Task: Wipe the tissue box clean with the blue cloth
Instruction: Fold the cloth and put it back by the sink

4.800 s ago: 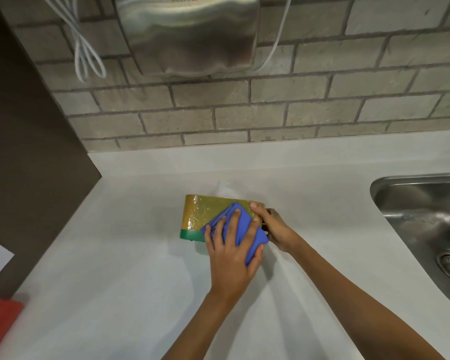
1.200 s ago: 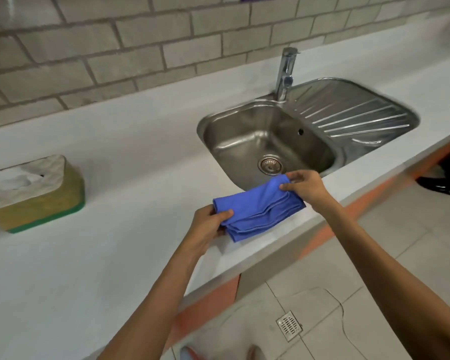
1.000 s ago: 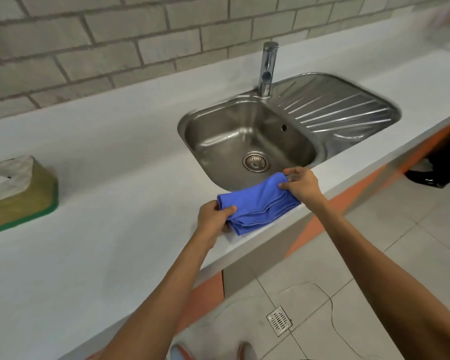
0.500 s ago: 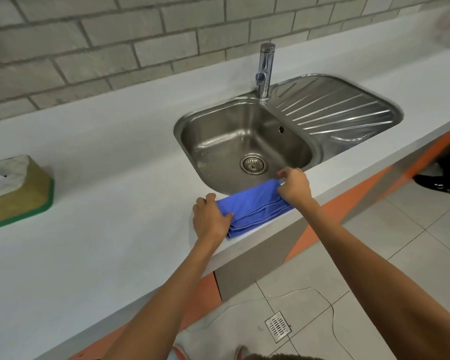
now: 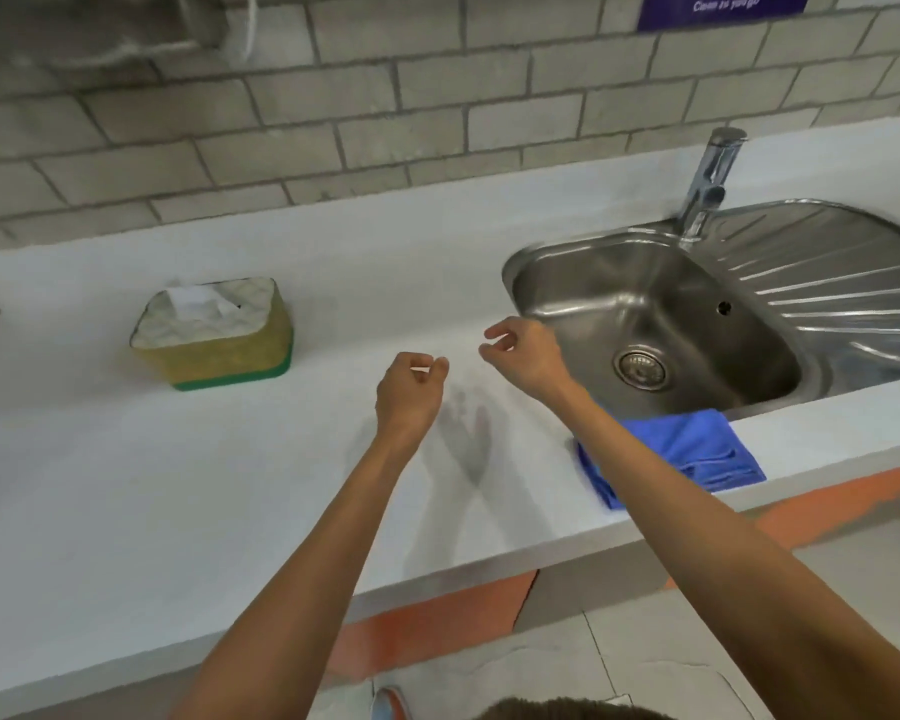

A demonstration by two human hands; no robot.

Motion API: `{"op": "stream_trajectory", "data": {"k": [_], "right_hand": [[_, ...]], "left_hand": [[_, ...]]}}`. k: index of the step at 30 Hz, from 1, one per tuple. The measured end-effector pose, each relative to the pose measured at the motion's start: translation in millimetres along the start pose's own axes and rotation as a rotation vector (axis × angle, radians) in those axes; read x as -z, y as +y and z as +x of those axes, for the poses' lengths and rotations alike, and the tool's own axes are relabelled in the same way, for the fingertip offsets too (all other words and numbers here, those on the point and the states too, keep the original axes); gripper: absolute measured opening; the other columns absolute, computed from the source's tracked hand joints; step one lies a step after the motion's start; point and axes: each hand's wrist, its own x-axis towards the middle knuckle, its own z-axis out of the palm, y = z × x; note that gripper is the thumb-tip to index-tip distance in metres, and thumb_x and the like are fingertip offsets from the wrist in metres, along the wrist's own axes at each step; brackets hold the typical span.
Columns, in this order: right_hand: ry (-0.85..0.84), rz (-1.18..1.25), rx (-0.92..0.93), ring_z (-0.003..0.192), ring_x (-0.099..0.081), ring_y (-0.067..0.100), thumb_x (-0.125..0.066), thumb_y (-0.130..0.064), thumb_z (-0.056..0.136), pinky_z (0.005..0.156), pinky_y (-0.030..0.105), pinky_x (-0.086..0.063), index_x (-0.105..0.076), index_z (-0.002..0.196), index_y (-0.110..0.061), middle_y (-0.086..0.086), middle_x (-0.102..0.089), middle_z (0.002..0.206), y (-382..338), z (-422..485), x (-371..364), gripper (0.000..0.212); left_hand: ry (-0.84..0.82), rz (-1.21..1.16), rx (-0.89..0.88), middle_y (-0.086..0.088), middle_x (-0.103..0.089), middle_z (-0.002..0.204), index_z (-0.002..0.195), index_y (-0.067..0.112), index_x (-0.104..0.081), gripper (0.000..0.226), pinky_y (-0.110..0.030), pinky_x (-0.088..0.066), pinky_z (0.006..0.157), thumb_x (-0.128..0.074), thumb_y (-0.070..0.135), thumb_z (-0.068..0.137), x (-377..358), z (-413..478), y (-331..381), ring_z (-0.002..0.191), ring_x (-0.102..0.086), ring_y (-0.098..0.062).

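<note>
The tissue box [image 5: 214, 332], yellow-gold with a green base and a white tissue poking from its top, stands on the white counter [image 5: 126, 485] at the left. The folded blue cloth [image 5: 697, 449] lies flat at the counter's front edge just before the sink, its left part hidden by my right forearm. Neither hand touches it. My left hand [image 5: 409, 392] hovers over the counter's middle, fingers curled in on nothing. My right hand [image 5: 523, 353] floats beside it near the sink's left rim, fingers loosely bent and apart, empty.
A steel sink [image 5: 541, 262] with a drain [image 5: 640, 367], a ribbed drainboard [image 5: 827, 283] and a tap [image 5: 710, 181] fills the right. A brick wall [image 5: 385, 106] with a purple sign [image 5: 723, 7] backs the counter. Tiled floor lies below the orange-trimmed front edge.
Both hands have let go of the blue cloth, which now rests by the sink, and have moved left and away from it. The view has swung left, bringing the tissue box closer in.
</note>
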Motion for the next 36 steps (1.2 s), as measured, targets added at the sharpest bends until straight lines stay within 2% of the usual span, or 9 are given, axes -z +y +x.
{"op": "stream_trajectory", "data": {"k": [6, 12, 17, 21, 24, 27, 31, 33, 36], "right_hand": [[-0.119, 0.022, 0.085, 0.084, -0.061, 0.019, -0.063, -0.027, 0.082, 0.074, 0.023, -0.043, -0.065, 0.106, -0.013, 0.007, -0.069, 0.099, -85.2, 21.1, -88.2, 0.028], [-0.227, 0.142, 0.036, 0.101, -0.065, 0.030, -0.064, -0.029, 0.082, 0.090, 0.035, -0.048, -0.060, 0.115, -0.010, 0.014, -0.068, 0.109, -133.0, 38.5, -163.5, 0.038], [-0.313, 0.236, -0.057, 0.114, -0.058, 0.031, -0.061, -0.029, 0.085, 0.099, 0.040, -0.045, -0.043, 0.134, -0.007, 0.016, -0.061, 0.124, -140.6, 48.6, -201.3, 0.057], [-0.293, 0.223, -0.053, 0.122, -0.052, 0.029, -0.057, -0.037, 0.087, 0.098, 0.034, -0.041, -0.034, 0.143, -0.010, 0.016, -0.052, 0.136, -139.3, 56.3, -218.8, 0.065], [-0.338, 0.270, -0.049, 0.100, -0.059, 0.020, -0.050, -0.037, 0.091, 0.081, 0.027, -0.047, -0.040, 0.139, -0.010, 0.013, -0.059, 0.127, -141.9, 62.2, -230.7, 0.056], [-0.304, 0.306, -0.056, 0.075, -0.056, 0.008, -0.050, -0.035, 0.091, 0.069, 0.024, -0.043, -0.049, 0.130, -0.011, 0.005, -0.062, 0.104, -146.9, 70.7, -239.7, 0.046], [-0.268, 0.327, -0.083, 0.089, -0.057, 0.018, -0.050, -0.037, 0.090, 0.080, 0.033, -0.046, -0.052, 0.127, -0.014, 0.002, -0.059, 0.103, -152.3, 89.8, -249.9, 0.043], [-0.252, 0.354, -0.102, 0.096, -0.057, 0.020, -0.050, -0.039, 0.090, 0.088, 0.037, -0.048, -0.053, 0.125, -0.017, 0.001, -0.059, 0.105, -158.3, 103.1, -252.9, 0.042], [-0.228, 0.356, -0.107, 0.099, -0.056, 0.021, -0.049, -0.041, 0.090, 0.092, 0.040, -0.046, -0.055, 0.121, -0.019, 0.001, -0.059, 0.106, -169.0, 127.4, -256.0, 0.039]], "left_hand": [[0.137, -0.083, 0.023, -0.011, -0.065, 0.108, 0.106, 0.011, -0.056, 0.029, -0.042, -0.049, 0.090, -0.053, 0.035, 0.090, 108.5, 47.1, -20.4, 0.100, -0.063, -0.032], [0.314, -0.120, 0.080, -0.007, -0.062, 0.108, 0.105, 0.012, -0.053, 0.025, -0.035, -0.050, 0.083, -0.049, 0.032, 0.090, 201.6, 95.6, -51.5, 0.089, -0.059, -0.024], [0.403, -0.157, 0.128, -0.014, -0.056, 0.124, 0.120, 0.007, -0.049, 0.035, -0.041, -0.050, 0.092, -0.047, 0.027, 0.092, 244.1, 131.0, -79.8, 0.107, -0.057, -0.030], [0.387, -0.151, 0.138, -0.019, -0.044, 0.139, 0.138, 0.008, -0.036, 0.049, -0.037, -0.042, 0.098, -0.041, 0.031, 0.095, 256.8, 155.8, -95.0, 0.121, -0.050, -0.033], [0.361, -0.166, 0.155, -0.015, -0.040, 0.145, 0.143, 0.011, -0.032, 0.052, -0.040, -0.037, 0.108, -0.036, 0.034, 0.097, 257.7, 169.4, -103.4, 0.130, -0.043, -0.032], [0.387, -0.185, 0.136, -0.014, -0.052, 0.135, 0.134, 0.009, -0.043, 0.045, -0.036, -0.042, 0.097, -0.034, 0.032, 0.097, 255.7, 180.3, -111.8, 0.115, -0.051, -0.028], [0.427, -0.153, 0.085, -0.008, -0.061, 0.107, 0.119, 0.008, -0.054, 0.037, -0.027, -0.036, 0.077, -0.034, 0.032, 0.098, 252.2, 199.7, -114.9, 0.088, -0.049, -0.021], [0.441, -0.142, 0.075, -0.004, -0.059, 0.097, 0.118, 0.009, -0.054, 0.038, -0.027, -0.035, 0.075, -0.034, 0.033, 0.098, 251.0, 212.4, -111.1, 0.085, -0.050, -0.020], [0.421, -0.122, 0.074, -0.006, -0.061, 0.107, 0.121, 0.011, -0.054, 0.040, -0.027, -0.037, 0.078, -0.032, 0.034, 0.098, 251.7, 235.6, -101.9, 0.095, -0.055, -0.025]]}}
